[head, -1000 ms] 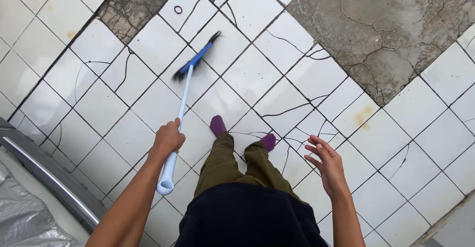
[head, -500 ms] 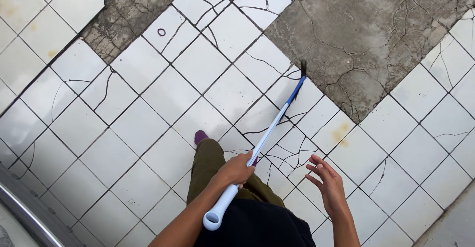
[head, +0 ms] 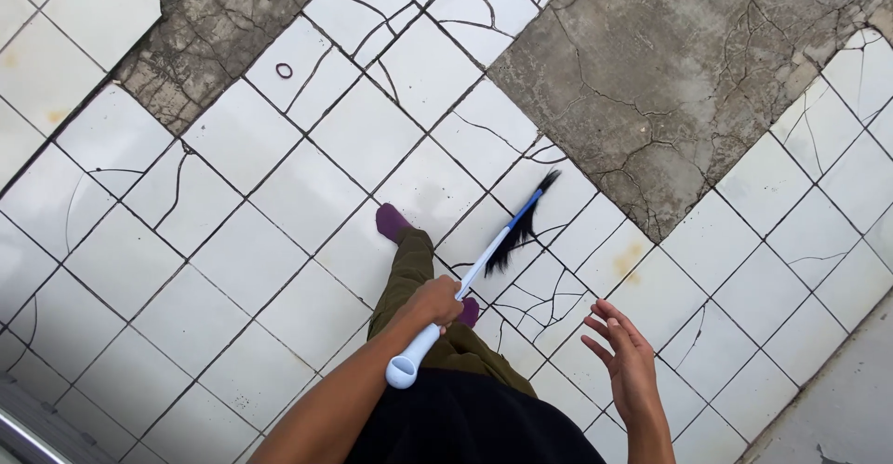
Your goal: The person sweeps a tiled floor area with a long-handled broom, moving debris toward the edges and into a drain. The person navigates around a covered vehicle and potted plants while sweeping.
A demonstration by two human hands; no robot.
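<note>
A floor of cracked white tiles [head: 307,185] set on the diagonal fills the view, broken by a large patch of bare, fissured concrete [head: 670,83] at the upper right and a smaller bare patch [head: 200,32] at the upper left, with a thin dark ring [head: 284,71] lying alone on a tile near the smaller patch. A person stands on the tiles in olive trousers [head: 414,287] and purple socks [head: 391,220], one foot well forward of the other. The long-handled broom [head: 484,264] runs on a slant from the lower middle up and to the right: its white grip end sits low in front of the person's body, the shaft turns blue farther out, and the black bristles [head: 516,227] rest on the tiles ahead and to the right of the feet, just short of the edge of the large concrete patch. The left hand [head: 435,301] is closed around the white shaft a little above its open butt end, and it alone carries the broom. The right hand [head: 628,366] hangs free to the right, fingers spread and loosely curled, holding nothing; it lies well apart from the shaft, below and to the right of the bristles. No container is in view.
</note>
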